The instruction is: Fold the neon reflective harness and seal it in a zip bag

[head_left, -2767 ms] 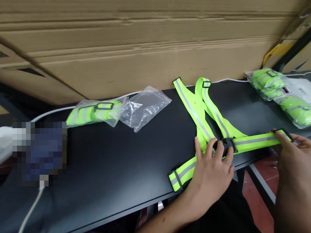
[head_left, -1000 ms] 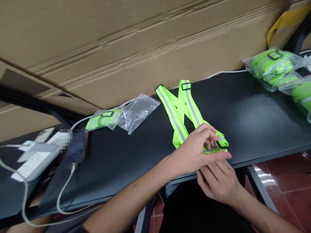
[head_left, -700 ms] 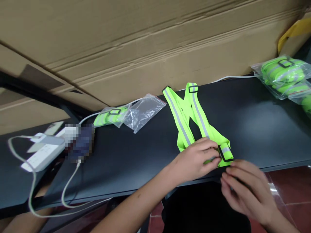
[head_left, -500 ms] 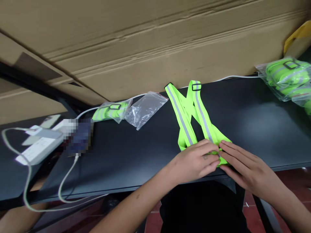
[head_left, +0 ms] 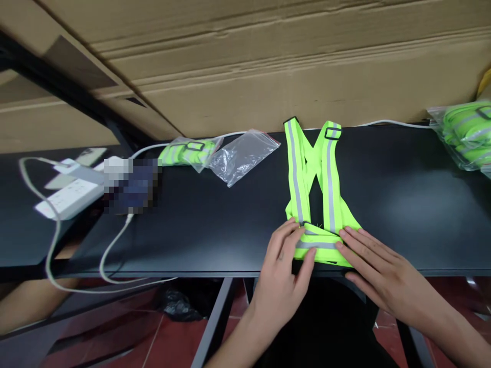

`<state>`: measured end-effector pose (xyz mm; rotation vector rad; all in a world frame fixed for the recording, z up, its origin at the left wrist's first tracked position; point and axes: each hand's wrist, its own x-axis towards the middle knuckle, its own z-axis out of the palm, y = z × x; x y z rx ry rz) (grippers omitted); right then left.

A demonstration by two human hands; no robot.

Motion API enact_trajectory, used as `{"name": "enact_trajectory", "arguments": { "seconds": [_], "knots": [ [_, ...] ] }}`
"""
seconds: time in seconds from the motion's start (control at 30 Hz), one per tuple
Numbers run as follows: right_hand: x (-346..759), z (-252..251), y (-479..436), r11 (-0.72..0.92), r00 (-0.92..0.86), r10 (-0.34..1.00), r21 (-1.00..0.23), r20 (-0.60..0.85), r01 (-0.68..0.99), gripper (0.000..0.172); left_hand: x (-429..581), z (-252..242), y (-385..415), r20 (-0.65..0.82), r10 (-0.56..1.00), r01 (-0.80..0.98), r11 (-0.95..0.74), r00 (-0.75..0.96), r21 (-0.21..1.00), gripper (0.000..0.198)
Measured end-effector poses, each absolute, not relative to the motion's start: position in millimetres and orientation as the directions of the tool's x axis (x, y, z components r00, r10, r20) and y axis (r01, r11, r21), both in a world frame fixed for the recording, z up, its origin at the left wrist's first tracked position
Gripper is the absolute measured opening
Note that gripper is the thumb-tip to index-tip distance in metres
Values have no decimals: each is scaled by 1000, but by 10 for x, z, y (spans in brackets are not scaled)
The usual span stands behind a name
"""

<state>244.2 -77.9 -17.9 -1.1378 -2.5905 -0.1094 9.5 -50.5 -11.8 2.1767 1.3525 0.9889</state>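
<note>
A neon-yellow reflective vest [head_left: 330, 184] of elastic straps with grey stripes lies flat on the dark table, its shoulder straps crossing behind and black buckles at the far end. At the waist band's left end, my left hand [head_left: 284, 260] rests with thumb and fingers apart, fingertips touching the strap near a buckle. My right hand [head_left: 378, 263] lies flat on the right end of the band, fingers stretched out side by side. Beyond my left hand lies a clear plastic bag [head_left: 245, 156], beside a bagged folded vest [head_left: 187, 152].
Several bagged vests [head_left: 468, 130] are piled at the far right. On the left are a white power strip [head_left: 71, 198], a cable [head_left: 57, 240] and a blurred-out object [head_left: 134, 189]. Cardboard [head_left: 268, 66] stands along the back; the dark table [head_left: 199, 240] ends close to my body.
My left hand has moved left along the waist band and spread its fingers, uncovering the band. The right hand stays at the right end. The view has shifted slightly.
</note>
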Motion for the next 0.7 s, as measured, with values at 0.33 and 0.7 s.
{"name": "enact_trajectory", "arguments": {
  "seconds": [0.33, 0.7],
  "knots": [
    [2380, -215, -916, 714, -621, 684, -173, 383, 679, 48, -243, -99, -510, 342, 686, 544, -722, 642, 428, 44],
    [2386, -72, -897, 732, -596, 679, -335, 429, 592, 31, -370, -166, -539, 453, 600, 385, -787, 659, 482, 40]
  ]
}}
